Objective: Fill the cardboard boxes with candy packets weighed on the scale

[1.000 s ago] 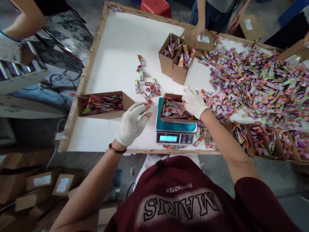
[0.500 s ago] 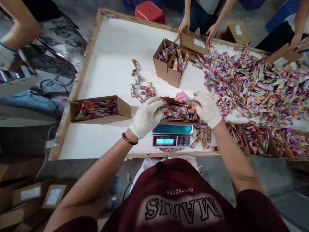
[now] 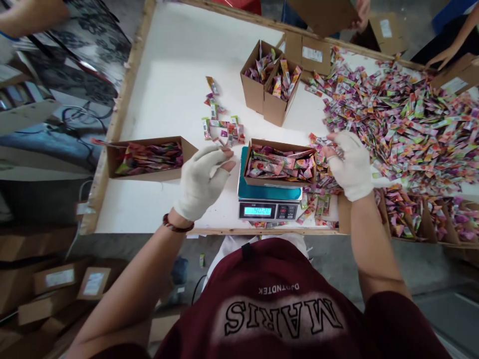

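On the digital scale (image 3: 269,208) rests a cardboard box (image 3: 282,181) filled with small colourful packets (image 3: 280,162). My left hand (image 3: 204,182), in a white glove with bare fingertips, is left of this box, apart from it. Its thumb and fingers are parted with nothing between them. To the right of the box is my right hand (image 3: 350,164), gloved the same way, over loose packets (image 3: 322,149). Its thumb and forefinger are apart, and I see nothing held. The lit display is too blurred to read surely.
Another filled box (image 3: 149,175) lies at the table's left. Two packed boxes (image 3: 254,94) stand at the back, beside a cardboard flap (image 3: 310,55). A large packet heap (image 3: 404,114) covers the right side, with filled boxes (image 3: 415,219) along the front edge. Co-workers' hands (image 3: 361,15) are across the table.
Both hands have drawn away from the box on the scale, left hand leftward, right hand rightward. The packets inside lie flatter. Across the table, a co-worker has lifted a piece of cardboard.
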A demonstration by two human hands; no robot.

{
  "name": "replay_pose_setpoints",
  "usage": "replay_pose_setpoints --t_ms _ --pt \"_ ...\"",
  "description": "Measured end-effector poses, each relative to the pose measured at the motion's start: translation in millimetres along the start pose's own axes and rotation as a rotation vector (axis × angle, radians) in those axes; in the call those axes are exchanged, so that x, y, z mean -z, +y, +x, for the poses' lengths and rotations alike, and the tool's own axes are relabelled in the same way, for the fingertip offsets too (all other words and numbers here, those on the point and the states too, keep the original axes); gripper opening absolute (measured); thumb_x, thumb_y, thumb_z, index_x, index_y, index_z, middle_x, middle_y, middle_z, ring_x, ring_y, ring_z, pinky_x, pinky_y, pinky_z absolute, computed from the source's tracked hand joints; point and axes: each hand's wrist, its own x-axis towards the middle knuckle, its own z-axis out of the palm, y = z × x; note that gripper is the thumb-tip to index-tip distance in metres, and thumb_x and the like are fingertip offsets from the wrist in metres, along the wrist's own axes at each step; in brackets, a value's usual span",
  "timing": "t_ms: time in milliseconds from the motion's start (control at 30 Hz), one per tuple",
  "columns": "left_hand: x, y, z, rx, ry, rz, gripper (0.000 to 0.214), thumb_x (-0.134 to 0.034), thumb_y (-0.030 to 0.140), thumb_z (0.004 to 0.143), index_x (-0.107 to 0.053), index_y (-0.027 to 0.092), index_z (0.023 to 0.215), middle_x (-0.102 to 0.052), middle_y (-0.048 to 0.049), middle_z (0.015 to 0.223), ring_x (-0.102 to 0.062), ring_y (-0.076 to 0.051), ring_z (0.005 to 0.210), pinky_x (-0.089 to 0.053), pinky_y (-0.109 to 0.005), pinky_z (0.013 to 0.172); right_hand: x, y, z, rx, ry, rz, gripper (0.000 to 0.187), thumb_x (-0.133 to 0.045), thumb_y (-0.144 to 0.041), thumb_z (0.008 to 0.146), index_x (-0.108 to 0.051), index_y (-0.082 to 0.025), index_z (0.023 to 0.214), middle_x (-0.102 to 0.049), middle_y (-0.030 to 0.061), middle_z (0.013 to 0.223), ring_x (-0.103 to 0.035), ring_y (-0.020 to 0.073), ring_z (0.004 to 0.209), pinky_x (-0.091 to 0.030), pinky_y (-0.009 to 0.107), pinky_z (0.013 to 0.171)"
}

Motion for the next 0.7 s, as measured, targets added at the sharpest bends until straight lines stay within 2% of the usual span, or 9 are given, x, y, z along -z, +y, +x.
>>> replay_pose_setpoints --t_ms 67,167,200,267,333,400,500,633,700 --pt "-9.6 19 11 -0.048 -0.029 -0.028 0.025 -0.055 0.032 0.099 -0.074 0.018 0.107 -0.073 -0.0103 0.117 -0.07 -0.023 0.109 -0.058 -0.039 0.099 -17 -18 13 0.035 -0.053 0.055 0.024 -0.053 -0.032 0.101 -0.069 -0.021 0.116 -0.07 0.0118 0.115 -0.064 0.0284 0.115 -0.053 0.047 0.105" --pt "-37.9 45 24 -0.121 -0.142 -0.031 0.028 -0.054 0.033 0.1 -0.073 0.016 0.111 -0.072 -0.0124 0.118 -0.069 -0.023 0.107 -0.057 -0.038 0.096 -34 -34 30 0.073 -0.138 0.111 0.024 -0.052 -0.029 0.1 -0.07 -0.021 0.114 -0.071 0.0119 0.114 -0.064 0.0279 0.114 -0.052 0.045 0.104" --pt "-50.1 52 27 -0.146 -0.229 0.009 0.029 -0.057 0.035 0.098 -0.072 0.015 0.114 -0.072 -0.0134 0.12 -0.069 -0.024 0.108 -0.057 -0.039 0.095 -39 -37 35 0.081 -0.157 0.127 0.024 -0.052 -0.028 0.1 -0.07 -0.02 0.113 -0.071 0.0118 0.115 -0.064 0.0279 0.114 -0.052 0.045 0.103" --pt "-74.5 63 28 -0.179 -0.494 0.167 0.033 -0.064 0.034 0.093 -0.071 0.015 0.118 -0.071 -0.0162 0.121 -0.068 -0.029 0.109 -0.057 -0.043 0.092 -48 -37 45 0.087 -0.173 0.162 0.024 -0.053 -0.027 0.098 -0.07 -0.019 0.113 -0.072 0.0122 0.115 -0.065 0.0279 0.114 -0.051 0.044 0.103" --pt "-91.8 67 27 -0.183 -0.731 0.331 0.029 -0.064 0.024 0.09 -0.073 0.013 0.116 -0.073 -0.0184 0.116 -0.069 -0.032 0.107 -0.056 -0.044 0.088 -62 -32 58 0.07 -0.173 0.198 0.026 -0.055 -0.029 0.097 -0.071 -0.018 0.113 -0.072 0.0127 0.114 -0.065 0.0274 0.111 -0.051 0.042 0.102" --pt "-94.1 62 22 -0.18 -0.82 0.402 0.027 -0.057 0.011 0.09 -0.075 0.013 0.11 -0.075 -0.0181 0.112 -0.071 -0.031 0.103 -0.056 -0.042 0.084 -83 -23 74 0.03 -0.189 0.234 0.028 -0.054 -0.03 0.096 -0.072 -0.017 0.113 -0.074 0.0124 0.113 -0.067 0.0258 0.107 -0.052 0.039 0.098" --pt "-62.0 37 5 -0.178 -0.813 0.419 0.034 -0.052 0.006 0.09 -0.076 0.017 0.112 -0.076 -0.0151 0.117 -0.071 -0.029 0.104 -0.056 -0.041 0.082 -125 -9 107 -0.045 -0.26 0.223 0.032 -0.049 -0.028 0.096 -0.072 -0.014 0.115 -0.075 0.0122 0.112 -0.069 0.0231 0.102 -0.054 0.035 0.093" --pt "23.1 -17 -47 -0.049 -0.797 0.468 0.044 -0.053 0.002 0.081 -0.078 0.024 0.11 -0.079 -0.0088 0.116 -0.073 -0.028 0.103 -0.059 -0.042 0.085 -182 -7 163 -0.024 -0.291 0.042 0.034 -0.049 -0.026 0.095 -0.07 -0.016 0.12 -0.073 0.0132 0.12 -0.066 0.024 0.11 -0.053 0.038 0.099" --pt "64.6 -51 -80 0.063 -0.724 0.506 0.052 -0.05 0.002 0.077 -0.08 0.03 0.108 -0.08 -0.0053 0.112 -0.074 -0.028 0.101 -0.061 -0.041 0.086 -205 -11 196 -0.009 -0.264 0.003 0.035 -0.051 -0.028 0.095 -0.069 -0.017 0.122 -0.072 0.0141 0.123 -0.063 0.0253 0.113 -0.051 0.04 0.103"
